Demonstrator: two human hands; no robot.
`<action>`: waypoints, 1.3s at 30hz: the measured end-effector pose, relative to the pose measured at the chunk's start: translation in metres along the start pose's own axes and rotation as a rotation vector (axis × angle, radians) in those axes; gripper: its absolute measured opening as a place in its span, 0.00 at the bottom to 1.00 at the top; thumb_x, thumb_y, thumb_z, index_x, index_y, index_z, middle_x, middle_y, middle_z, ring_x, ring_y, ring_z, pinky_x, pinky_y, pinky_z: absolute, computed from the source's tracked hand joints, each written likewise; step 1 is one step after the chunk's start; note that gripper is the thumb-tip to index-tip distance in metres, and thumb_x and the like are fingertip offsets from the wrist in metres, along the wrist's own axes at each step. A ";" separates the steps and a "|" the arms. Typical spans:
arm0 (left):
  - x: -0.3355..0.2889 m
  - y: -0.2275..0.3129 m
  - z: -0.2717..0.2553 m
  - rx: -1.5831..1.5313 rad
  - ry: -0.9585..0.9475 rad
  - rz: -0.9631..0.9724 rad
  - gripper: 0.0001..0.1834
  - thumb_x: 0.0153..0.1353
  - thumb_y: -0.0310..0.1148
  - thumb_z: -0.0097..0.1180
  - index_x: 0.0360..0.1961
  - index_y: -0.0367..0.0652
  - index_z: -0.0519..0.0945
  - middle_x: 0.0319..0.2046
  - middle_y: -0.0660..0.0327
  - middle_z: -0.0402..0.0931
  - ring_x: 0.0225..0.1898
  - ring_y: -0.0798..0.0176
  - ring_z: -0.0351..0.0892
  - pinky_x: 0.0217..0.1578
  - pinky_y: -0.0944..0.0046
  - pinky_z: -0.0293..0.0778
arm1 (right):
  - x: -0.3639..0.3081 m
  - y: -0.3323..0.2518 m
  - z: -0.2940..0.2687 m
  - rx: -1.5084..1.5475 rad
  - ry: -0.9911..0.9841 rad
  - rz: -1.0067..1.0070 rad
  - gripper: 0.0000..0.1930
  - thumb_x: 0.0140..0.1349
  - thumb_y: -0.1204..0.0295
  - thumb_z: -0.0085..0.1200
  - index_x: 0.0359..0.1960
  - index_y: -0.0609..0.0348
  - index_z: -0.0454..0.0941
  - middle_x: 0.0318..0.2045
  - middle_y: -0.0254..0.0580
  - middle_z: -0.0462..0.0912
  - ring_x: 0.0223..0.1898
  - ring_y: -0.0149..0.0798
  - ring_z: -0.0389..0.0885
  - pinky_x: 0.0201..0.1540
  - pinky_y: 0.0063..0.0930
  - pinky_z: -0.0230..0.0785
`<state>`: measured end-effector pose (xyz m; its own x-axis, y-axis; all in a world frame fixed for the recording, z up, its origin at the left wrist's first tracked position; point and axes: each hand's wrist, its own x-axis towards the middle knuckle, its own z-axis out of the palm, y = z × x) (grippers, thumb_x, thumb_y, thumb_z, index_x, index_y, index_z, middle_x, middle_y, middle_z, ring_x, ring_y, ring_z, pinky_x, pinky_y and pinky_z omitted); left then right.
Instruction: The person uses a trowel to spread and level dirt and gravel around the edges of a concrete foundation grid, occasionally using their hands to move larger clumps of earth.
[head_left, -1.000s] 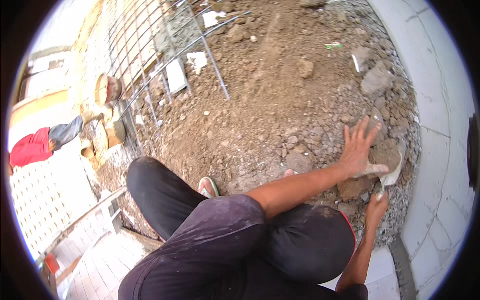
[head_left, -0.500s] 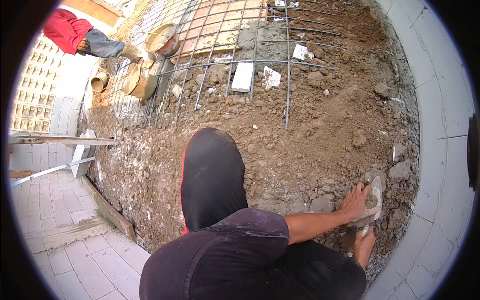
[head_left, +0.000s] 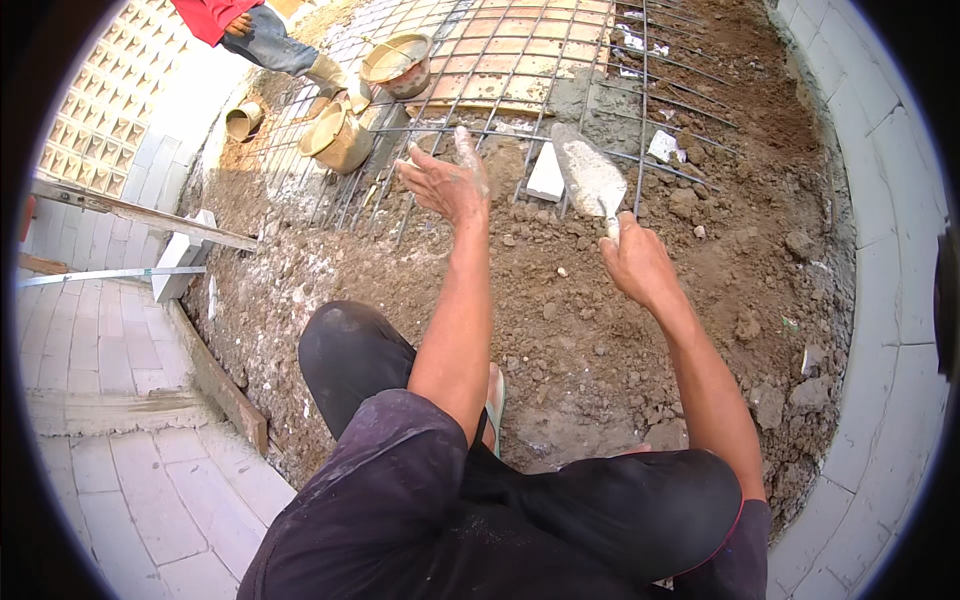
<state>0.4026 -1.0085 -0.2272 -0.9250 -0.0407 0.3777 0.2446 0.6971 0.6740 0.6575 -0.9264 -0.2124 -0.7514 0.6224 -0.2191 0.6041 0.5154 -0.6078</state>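
Note:
My right hand (head_left: pixel 642 262) grips the handle of a trowel (head_left: pixel 590 178). Its pale, mortar-smeared blade points away from me, over the near edge of the steel rebar mesh (head_left: pixel 500 132). Out to the left, my left hand (head_left: pixel 448 182) is raised with its fingers apart and holds nothing. Mortar residue coats its thumb and fingers. Between the two hands a white block (head_left: pixel 546 174) lies on the soil, partly behind the trowel blade.
Buckets (head_left: pixel 338 138) stand at the far left beside a person in a red top (head_left: pixel 208 18). A wooden plank (head_left: pixel 150 214) meets a light block (head_left: pixel 182 258) on the left. Grey block walling (head_left: pixel 868 300) curves along the right. Rubble (head_left: pixel 770 405) lies by it.
Both hands have moved from the ground at the lower right up toward the mesh. The trowel went along in my right hand, while my left hand came away from it and spread open.

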 end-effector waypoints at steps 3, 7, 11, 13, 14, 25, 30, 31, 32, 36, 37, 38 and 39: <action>-0.028 -0.025 0.028 -0.124 -0.089 -0.051 0.48 0.67 0.61 0.55 0.74 0.34 0.58 0.74 0.32 0.52 0.76 0.32 0.49 0.74 0.37 0.50 | -0.024 0.066 -0.021 0.140 0.208 0.114 0.19 0.69 0.63 0.54 0.50 0.69 0.74 0.33 0.64 0.85 0.37 0.66 0.84 0.45 0.54 0.75; -0.152 -0.044 0.061 -0.036 -0.480 0.051 0.45 0.64 0.54 0.64 0.71 0.32 0.63 0.70 0.32 0.60 0.74 0.32 0.55 0.73 0.40 0.53 | -0.152 0.185 -0.020 0.314 0.430 0.515 0.17 0.72 0.62 0.55 0.51 0.66 0.75 0.31 0.53 0.83 0.31 0.45 0.82 0.38 0.43 0.73; -0.259 -0.055 0.061 -0.115 -0.895 0.308 0.46 0.64 0.57 0.64 0.73 0.40 0.61 0.73 0.36 0.55 0.75 0.35 0.53 0.73 0.40 0.55 | -0.349 0.282 -0.034 -0.235 0.660 0.851 0.20 0.73 0.64 0.53 0.57 0.67 0.74 0.32 0.64 0.85 0.34 0.61 0.85 0.39 0.53 0.74; -0.285 -0.072 0.062 -0.197 -0.880 0.498 0.43 0.64 0.51 0.67 0.70 0.34 0.64 0.70 0.34 0.62 0.71 0.33 0.61 0.71 0.41 0.58 | -0.407 0.299 -0.046 -0.562 0.621 1.024 0.19 0.72 0.63 0.54 0.56 0.67 0.74 0.34 0.67 0.85 0.37 0.68 0.84 0.40 0.59 0.74; -0.306 -0.062 0.057 -0.214 -0.946 0.503 0.43 0.64 0.50 0.66 0.70 0.32 0.64 0.70 0.34 0.61 0.71 0.33 0.60 0.72 0.42 0.57 | -0.431 0.305 -0.057 -0.538 0.620 1.128 0.20 0.71 0.63 0.54 0.55 0.67 0.72 0.35 0.68 0.85 0.38 0.70 0.83 0.40 0.62 0.73; -0.413 -0.030 -0.013 -0.315 -1.328 0.747 0.47 0.65 0.53 0.64 0.75 0.37 0.59 0.74 0.36 0.55 0.75 0.34 0.54 0.74 0.40 0.52 | -0.428 0.297 -0.084 -0.445 0.624 1.026 0.13 0.68 0.67 0.52 0.50 0.58 0.70 0.36 0.61 0.86 0.38 0.66 0.86 0.43 0.60 0.78; -0.461 0.025 0.000 -0.439 -1.470 0.879 0.49 0.62 0.55 0.67 0.76 0.45 0.59 0.76 0.38 0.51 0.75 0.33 0.52 0.73 0.38 0.53 | -0.434 0.421 -0.139 -0.570 0.426 1.176 0.13 0.66 0.71 0.53 0.50 0.61 0.71 0.38 0.62 0.86 0.42 0.65 0.86 0.45 0.57 0.79; -0.476 0.043 0.004 -0.477 -1.488 0.877 0.50 0.61 0.56 0.68 0.77 0.47 0.59 0.76 0.39 0.50 0.75 0.33 0.52 0.73 0.38 0.53 | -0.426 0.432 -0.138 -0.557 0.426 1.168 0.13 0.66 0.71 0.53 0.50 0.61 0.71 0.38 0.62 0.86 0.42 0.65 0.86 0.45 0.57 0.79; -0.491 0.060 0.005 -0.508 -1.512 0.875 0.50 0.60 0.57 0.68 0.77 0.49 0.59 0.77 0.39 0.49 0.76 0.33 0.51 0.73 0.38 0.53 | -0.417 0.437 -0.134 -0.486 0.436 1.106 0.14 0.65 0.72 0.54 0.49 0.64 0.72 0.38 0.64 0.86 0.43 0.65 0.86 0.45 0.57 0.79; -0.554 0.133 0.027 -0.534 -1.535 0.681 0.56 0.56 0.62 0.69 0.78 0.51 0.55 0.78 0.39 0.42 0.76 0.32 0.51 0.73 0.38 0.55 | -0.419 0.425 -0.121 -0.291 0.300 0.852 0.14 0.61 0.76 0.54 0.48 0.68 0.74 0.37 0.68 0.85 0.43 0.66 0.85 0.48 0.56 0.79; -0.571 0.151 0.028 -0.534 -1.523 0.677 0.56 0.56 0.62 0.69 0.78 0.51 0.55 0.78 0.39 0.42 0.76 0.32 0.51 0.73 0.38 0.55 | -0.413 0.414 -0.119 -0.309 0.244 0.840 0.15 0.60 0.76 0.55 0.48 0.68 0.74 0.37 0.68 0.85 0.43 0.66 0.85 0.48 0.55 0.79; -0.585 0.169 0.028 -0.497 -1.652 0.591 0.55 0.59 0.60 0.68 0.78 0.47 0.55 0.78 0.39 0.42 0.76 0.33 0.51 0.73 0.39 0.54 | -0.399 0.399 -0.117 -0.289 0.120 0.831 0.14 0.60 0.76 0.55 0.47 0.69 0.75 0.36 0.67 0.85 0.42 0.66 0.85 0.48 0.55 0.79; -0.597 0.181 0.027 -0.468 -1.782 0.505 0.53 0.61 0.58 0.67 0.78 0.44 0.55 0.78 0.40 0.41 0.76 0.34 0.52 0.73 0.41 0.54 | -0.388 0.386 -0.109 -0.242 0.147 0.808 0.13 0.60 0.76 0.55 0.46 0.69 0.75 0.35 0.67 0.85 0.42 0.66 0.85 0.47 0.55 0.79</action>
<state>0.9915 -0.8388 -0.3476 0.1386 0.9642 -0.2259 0.3137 0.1736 0.9335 1.2111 -0.9047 -0.2782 -0.0340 0.9144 -0.4033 0.9921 -0.0179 -0.1242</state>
